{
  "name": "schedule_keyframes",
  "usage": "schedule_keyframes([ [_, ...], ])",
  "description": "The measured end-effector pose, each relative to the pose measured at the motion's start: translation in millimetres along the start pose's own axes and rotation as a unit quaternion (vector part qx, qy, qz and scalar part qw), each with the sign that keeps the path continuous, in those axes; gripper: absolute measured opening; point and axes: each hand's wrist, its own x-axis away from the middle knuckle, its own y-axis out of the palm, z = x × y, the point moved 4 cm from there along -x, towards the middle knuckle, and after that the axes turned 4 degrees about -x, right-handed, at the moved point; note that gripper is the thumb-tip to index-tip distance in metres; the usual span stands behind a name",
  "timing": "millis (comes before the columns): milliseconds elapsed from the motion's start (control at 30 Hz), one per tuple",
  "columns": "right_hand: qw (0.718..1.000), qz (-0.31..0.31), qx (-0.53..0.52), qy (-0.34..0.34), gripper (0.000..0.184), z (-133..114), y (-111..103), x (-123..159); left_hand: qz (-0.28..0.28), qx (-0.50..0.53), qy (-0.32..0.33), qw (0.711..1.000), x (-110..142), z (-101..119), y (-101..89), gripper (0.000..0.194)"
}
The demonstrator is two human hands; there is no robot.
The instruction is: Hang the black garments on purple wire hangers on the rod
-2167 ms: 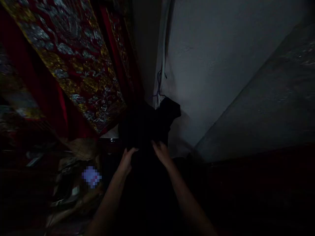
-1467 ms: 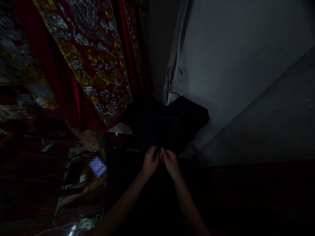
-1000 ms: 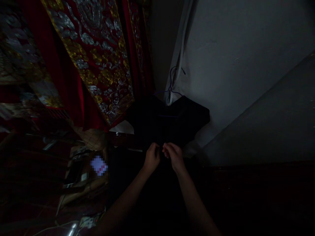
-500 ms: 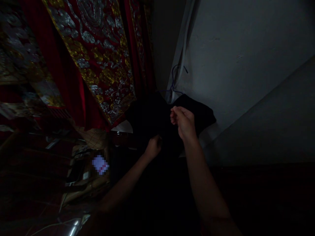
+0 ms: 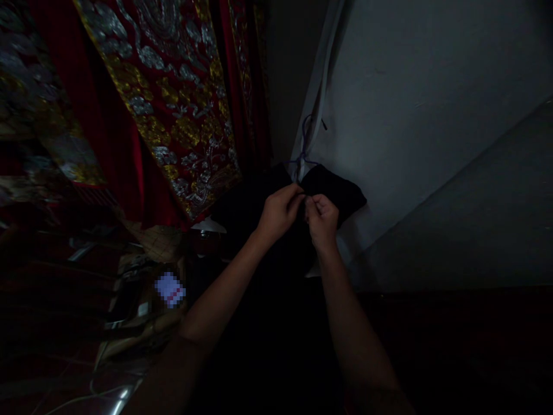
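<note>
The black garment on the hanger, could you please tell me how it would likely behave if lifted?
The black garment looks like soft cloth, so it would probably fold and sag. Its shoulders may keep some shape, as the hanger appears to spread them. It is likely fairly light, judging by that hanger's thin frame.

Head camera, one view: worn on the person's head, facing forward and down along both forearms. Range: near; left hand and right hand mid-view, before the dark garment's upper edge. Field: embroidered cloth left, wall right.
</note>
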Motion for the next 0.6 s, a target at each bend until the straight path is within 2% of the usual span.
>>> schedule_keyframes([
  [67,1.0,-0.003,-0.013,0.017,0.038,7.3,0.8,4.0,0.0,-0.007,-0.02,1.0,4.0,1.4,-2.4,0.009],
  [167,0.998,-0.001,-0.043,0.037,0.037,-0.4,1.7,5.6,-0.016,-0.018,-0.042,0.999,0.1,4.8,-9.3,0.006],
  [300,0.999,0.004,-0.045,-0.003,0.033,-15.5,-0.1,-0.4,-0.043,-0.022,-0.008,0.999,-14.1,10.7,-10.4,0.007],
  [400,1.0,0.01,-0.014,-0.013,0.032,1.1,-1.5,-3.0,-0.033,-0.048,0.029,0.998,-18.8,17.9,-5.1,0.01],
  [500,0.998,0.002,0.046,0.032,0.031,36.0,-1.7,5.6,0.031,-0.069,0.038,0.996,-17.8,25.0,-12.3,0.011],
  [600,0.989,-0.019,0.1,0.107,0.033,63.4,-3.5,29.1,0.172,-0.05,-0.019,0.984,-12.4,12.8,-47.6,0.013],
])
